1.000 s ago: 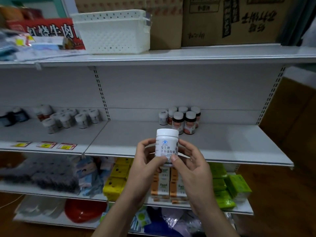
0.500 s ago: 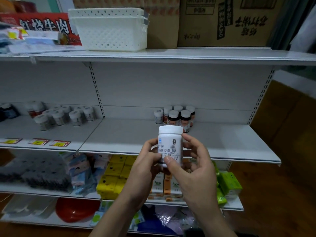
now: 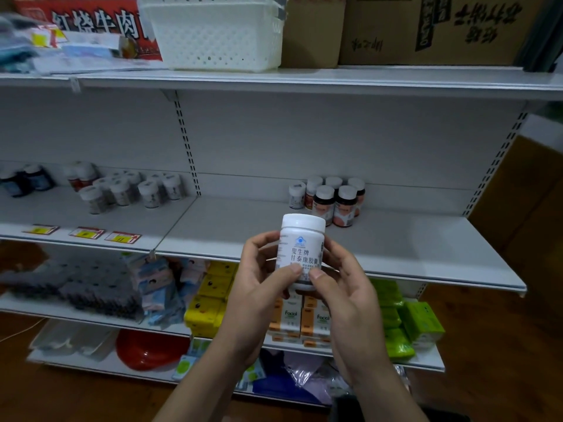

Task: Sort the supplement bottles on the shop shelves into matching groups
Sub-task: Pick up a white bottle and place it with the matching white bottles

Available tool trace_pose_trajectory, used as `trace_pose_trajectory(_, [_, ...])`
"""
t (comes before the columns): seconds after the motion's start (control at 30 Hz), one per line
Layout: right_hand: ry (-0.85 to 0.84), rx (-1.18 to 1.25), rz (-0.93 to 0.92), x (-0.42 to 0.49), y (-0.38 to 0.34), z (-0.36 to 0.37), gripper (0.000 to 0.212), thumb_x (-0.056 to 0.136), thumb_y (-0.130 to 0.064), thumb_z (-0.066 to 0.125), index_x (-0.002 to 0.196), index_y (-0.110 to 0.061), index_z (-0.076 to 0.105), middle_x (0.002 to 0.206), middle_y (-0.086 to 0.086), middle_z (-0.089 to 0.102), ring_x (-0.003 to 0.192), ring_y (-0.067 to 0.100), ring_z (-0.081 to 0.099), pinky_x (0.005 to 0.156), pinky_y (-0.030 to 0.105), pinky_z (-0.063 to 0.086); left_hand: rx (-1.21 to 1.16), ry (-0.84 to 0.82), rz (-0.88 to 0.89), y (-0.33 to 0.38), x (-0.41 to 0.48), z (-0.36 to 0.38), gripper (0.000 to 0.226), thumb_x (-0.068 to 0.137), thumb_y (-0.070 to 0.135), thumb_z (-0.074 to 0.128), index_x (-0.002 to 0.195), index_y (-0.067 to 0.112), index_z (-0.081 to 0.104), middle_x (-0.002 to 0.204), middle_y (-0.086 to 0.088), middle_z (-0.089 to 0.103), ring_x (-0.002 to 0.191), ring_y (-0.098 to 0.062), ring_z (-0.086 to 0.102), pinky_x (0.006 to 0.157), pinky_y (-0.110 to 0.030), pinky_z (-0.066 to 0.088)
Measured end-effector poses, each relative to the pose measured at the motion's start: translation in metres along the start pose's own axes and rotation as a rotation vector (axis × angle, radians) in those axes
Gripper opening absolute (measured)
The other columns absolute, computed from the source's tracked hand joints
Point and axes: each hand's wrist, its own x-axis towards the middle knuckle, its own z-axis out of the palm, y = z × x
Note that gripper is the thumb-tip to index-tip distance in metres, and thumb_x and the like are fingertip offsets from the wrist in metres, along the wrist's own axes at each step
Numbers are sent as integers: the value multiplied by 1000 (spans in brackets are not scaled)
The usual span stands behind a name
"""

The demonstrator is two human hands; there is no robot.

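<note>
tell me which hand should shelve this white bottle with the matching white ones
Left, probably. The matching white bottles stand on the shelf's left section, on the left hand's side; the right hand would have to cross over. Both hold the bottle now.

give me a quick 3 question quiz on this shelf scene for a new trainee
1. True or false: the white bottle is held upright in both hands, left hand and right hand.
2. Which group on the middle shelf has mostly dark bottles with white caps? A) the right cluster B) the left cluster
3. Fill in: on the top shelf, the white perforated basket stands beside a cardboard ____.

Key: 1 true; 2 A; 3 box
</note>
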Motion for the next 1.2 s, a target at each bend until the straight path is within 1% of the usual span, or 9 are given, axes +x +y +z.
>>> trace_pose_trajectory(0.2, [0, 31, 67, 22, 15, 30, 44, 78, -18, 66, 121, -27, 60, 113, -4, 71, 105, 15, 68, 81, 32, 57, -45, 24, -12, 1, 19, -32, 49, 72, 17, 65, 120, 20, 53, 109, -7, 67, 88, -16, 68, 64, -21, 53])
trace_pose_trajectory(0.4, [-57, 41, 239, 62, 60, 93, 39, 87, -2, 60, 121, -21, 60, 111, 0, 72, 104, 22, 69, 88, 41, 54, -56, 158, -86, -11, 45, -113, 55, 62, 33, 72, 116, 29, 58, 109, -6, 70, 99, -27, 67, 76, -33, 54])
trace_pose_trajectory(0.53, [-93, -7, 321, 96, 108, 166, 36, 86, 0, 62, 116, -19, 61, 102, -3, 75, 95, 18, 71, 74, 28, 56, -66, 265, -129, -19, 76, -194, 50, 65, 23, 69, 115, 22, 59, 102, -8, 72, 83, -16, 66, 63, -22, 49])
trace_pose_trajectory(0.7, [-126, -122, 384, 149, 163, 257, 35, 85, -2, 67, 114, -21, 61, 102, -1, 75, 92, 13, 72, 69, 21, 55, -22, 329, -187, -28, 127, -298, 32, 86, 9, 63, 114, 25, 61, 103, -3, 71, 91, -20, 65, 70, -32, 49])
trace_pose_trajectory(0.87, [-148, -254, 400, 202, 214, 323, 36, 84, -2, 69, 114, -20, 60, 104, 0, 74, 92, 10, 72, 75, 23, 57, 94, 287, -250, -37, 183, -379, 37, 92, 3, 55, 120, 26, 59, 110, -1, 67, 93, -20, 67, 73, -28, 56])
trace_pose_trajectory(0.93, [-112, -341, 362, 220, 233, 337, 36, 82, -5, 72, 113, -19, 61, 106, 0, 73, 94, 13, 71, 81, 26, 56, 171, 219, -257, -41, 205, -401, 39, 91, 9, 58, 122, 32, 58, 109, 2, 69, 88, -15, 68, 71, -23, 54])
trace_pose_trajectory(1.07, [3, -499, 318, 257, 265, 354, 33, 76, -16, 79, 97, -31, 58, 99, -8, 69, 91, 11, 67, 78, 30, 57, 400, 146, -216, -56, 256, -430, 39, 79, 29, 60, 117, 39, 60, 111, 4, 66, 90, -5, 65, 70, -16, 49])
trace_pose_trajectory(1.13, [28, -561, 316, 275, 274, 358, 31, 79, -19, 77, 98, -29, 56, 97, -12, 65, 88, 7, 64, 70, 20, 53, 459, 126, -242, -71, 281, -437, 40, 85, 31, 60, 125, 35, 59, 112, -2, 62, 96, -11, 63, 80, -18, 50])
trace_pose_trajectory(1.2, [34, -623, 276, 291, 280, 359, 29, 82, -19, 75, 100, -28, 54, 96, -14, 61, 87, 6, 60, 65, 12, 45, 506, 82, -262, -86, 301, -441, 39, 92, 27, 57, 132, 30, 57, 107, -9, 65, 96, -17, 65, 74, -10, 47])
